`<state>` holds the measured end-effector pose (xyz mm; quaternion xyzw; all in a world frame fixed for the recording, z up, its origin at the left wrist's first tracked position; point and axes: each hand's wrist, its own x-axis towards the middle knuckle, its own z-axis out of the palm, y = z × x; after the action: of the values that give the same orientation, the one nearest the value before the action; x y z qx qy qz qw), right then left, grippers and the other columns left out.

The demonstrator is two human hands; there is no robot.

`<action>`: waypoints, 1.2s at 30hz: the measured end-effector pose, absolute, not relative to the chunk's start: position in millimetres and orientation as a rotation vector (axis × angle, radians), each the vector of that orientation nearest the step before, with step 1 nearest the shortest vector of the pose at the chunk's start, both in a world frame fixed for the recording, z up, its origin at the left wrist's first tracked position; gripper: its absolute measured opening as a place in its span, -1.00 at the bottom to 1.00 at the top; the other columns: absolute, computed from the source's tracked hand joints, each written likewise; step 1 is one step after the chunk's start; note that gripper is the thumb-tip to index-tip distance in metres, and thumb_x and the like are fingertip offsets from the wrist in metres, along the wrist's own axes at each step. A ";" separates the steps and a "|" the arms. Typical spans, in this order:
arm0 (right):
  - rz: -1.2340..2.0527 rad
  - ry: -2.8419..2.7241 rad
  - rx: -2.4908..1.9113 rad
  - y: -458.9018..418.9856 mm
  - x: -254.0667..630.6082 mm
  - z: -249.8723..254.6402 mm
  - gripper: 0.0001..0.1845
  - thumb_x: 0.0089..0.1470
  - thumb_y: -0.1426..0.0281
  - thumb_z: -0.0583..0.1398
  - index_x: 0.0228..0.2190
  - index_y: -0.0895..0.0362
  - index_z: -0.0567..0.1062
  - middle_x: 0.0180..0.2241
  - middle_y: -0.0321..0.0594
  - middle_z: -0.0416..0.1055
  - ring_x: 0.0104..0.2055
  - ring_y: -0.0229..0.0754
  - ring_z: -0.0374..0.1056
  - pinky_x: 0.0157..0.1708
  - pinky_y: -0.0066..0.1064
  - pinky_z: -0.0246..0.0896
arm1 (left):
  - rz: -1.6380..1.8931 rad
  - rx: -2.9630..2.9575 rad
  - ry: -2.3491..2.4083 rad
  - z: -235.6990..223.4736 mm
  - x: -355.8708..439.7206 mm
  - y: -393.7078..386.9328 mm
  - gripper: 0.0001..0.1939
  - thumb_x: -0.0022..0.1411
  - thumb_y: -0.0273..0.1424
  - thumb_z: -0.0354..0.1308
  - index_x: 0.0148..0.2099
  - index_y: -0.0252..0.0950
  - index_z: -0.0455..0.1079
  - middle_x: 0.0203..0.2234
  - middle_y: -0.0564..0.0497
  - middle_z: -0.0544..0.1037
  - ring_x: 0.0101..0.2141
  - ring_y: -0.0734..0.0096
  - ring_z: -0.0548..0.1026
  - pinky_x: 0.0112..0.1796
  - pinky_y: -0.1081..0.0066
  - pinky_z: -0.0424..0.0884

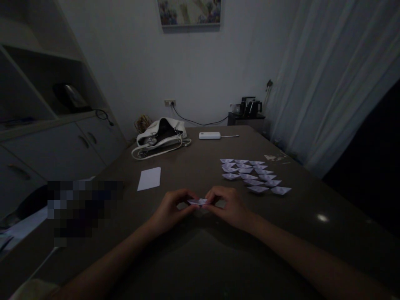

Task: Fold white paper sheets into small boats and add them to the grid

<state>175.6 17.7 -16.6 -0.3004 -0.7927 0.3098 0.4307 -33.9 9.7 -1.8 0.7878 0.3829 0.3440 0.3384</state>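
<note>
Between my fingertips, over the middle of the table, is a small white paper boat (200,201). My left hand (173,208) pinches its left end with thumb and forefinger, while my right hand (228,206) grips the right end the same way. Fingers cover both ends of the boat. Beyond my right hand, several finished paper boats (256,189) sit in rough rows. A stack of blank white paper (149,178) lies ahead of my left hand.
At the far left of the brown table (200,162) rests a white handbag (162,135). Near the back edge lies a white power strip-like block (209,135) with a short cable. Paper scraps (273,158) lie right of the boats. A pixelated patch hides something at left.
</note>
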 end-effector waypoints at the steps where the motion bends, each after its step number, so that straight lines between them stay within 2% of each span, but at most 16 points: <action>1: 0.786 -1.971 -0.751 17.7 175.4 -16.5 -0.87 -0.02 0.39 0.29 -0.47 0.17 0.43 -0.45 -0.25 0.42 -0.42 -0.27 0.37 -0.39 -0.46 0.29 | 0.895 2.011 0.993 -3.0 -33.9 9.8 -0.82 0.14 -0.39 0.21 -0.21 -0.38 0.43 -0.33 -0.07 0.57 -0.30 0.33 0.53 -0.27 0.41 0.43; 7: 0.846 -1.915 -0.744 17.6 174.8 -18.1 -0.87 -0.04 0.42 0.29 -0.48 0.16 0.42 -0.45 -0.26 0.42 -0.40 -0.26 0.37 -0.37 -0.44 0.30 | 0.847 1.855 0.991 -6.3 -32.2 11.0 -0.70 0.13 -0.35 0.22 -0.08 -0.38 0.44 -0.19 -0.11 0.57 -0.18 0.28 0.51 -0.16 0.38 0.42; 12: 0.868 -1.923 -0.753 16.6 174.9 -16.3 -0.86 -0.05 0.41 0.29 -0.49 0.17 0.41 -0.43 -0.25 0.43 -0.39 -0.26 0.37 -0.35 -0.43 0.30 | 0.745 1.879 1.055 -0.2 -29.6 9.1 -0.77 0.17 -0.33 0.18 -0.21 -0.41 0.49 -0.36 -0.08 0.59 -0.33 0.34 0.52 -0.31 0.45 0.41; 18: 0.948 -1.958 -0.881 15.2 173.7 -13.5 -0.79 0.00 0.33 0.27 -0.30 0.17 0.48 -0.40 -0.24 0.47 -0.41 -0.28 0.37 -0.42 -0.48 0.24 | 0.775 1.892 1.050 -2.2 -30.9 9.2 -0.77 0.17 -0.32 0.17 -0.23 -0.40 0.49 -0.39 -0.06 0.58 -0.37 0.36 0.50 -0.37 0.48 0.38; 23: 0.834 -2.040 -0.966 16.1 173.6 -14.1 -0.75 0.07 0.26 0.22 -0.46 0.20 0.53 -0.57 -0.29 0.39 -0.53 -0.32 0.24 -0.54 -0.51 0.05 | 0.784 1.897 1.097 -2.3 -29.8 9.5 -0.75 0.17 -0.30 0.16 -0.24 -0.41 0.49 -0.41 -0.06 0.58 -0.38 0.35 0.50 -0.37 0.46 0.39; 29: 0.797 -2.037 -0.984 16.0 172.8 -15.6 -0.73 0.09 0.25 0.19 -0.49 0.20 0.51 -0.59 -0.30 0.37 -0.55 -0.33 0.21 -0.55 -0.52 0.02 | 0.742 1.882 1.117 -4.0 -29.1 10.4 -0.73 0.18 -0.27 0.14 -0.23 -0.39 0.49 -0.44 -0.04 0.57 -0.42 0.38 0.49 -0.43 0.49 0.36; 36: 0.803 -2.029 -0.963 15.7 172.7 -14.5 -0.75 0.08 0.28 0.19 -0.49 0.20 0.50 -0.59 -0.30 0.38 -0.54 -0.32 0.24 -0.53 -0.52 0.04 | 0.746 1.908 1.125 -3.7 -29.5 9.6 -0.75 0.18 -0.27 0.14 -0.32 -0.38 0.46 -0.49 -0.01 0.52 -0.44 0.41 0.45 -0.46 0.51 0.31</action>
<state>172.7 15.7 -14.5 -0.3752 -0.7904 0.3129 0.3695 -29.5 9.6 -3.7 0.7512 0.4430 0.2936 0.3914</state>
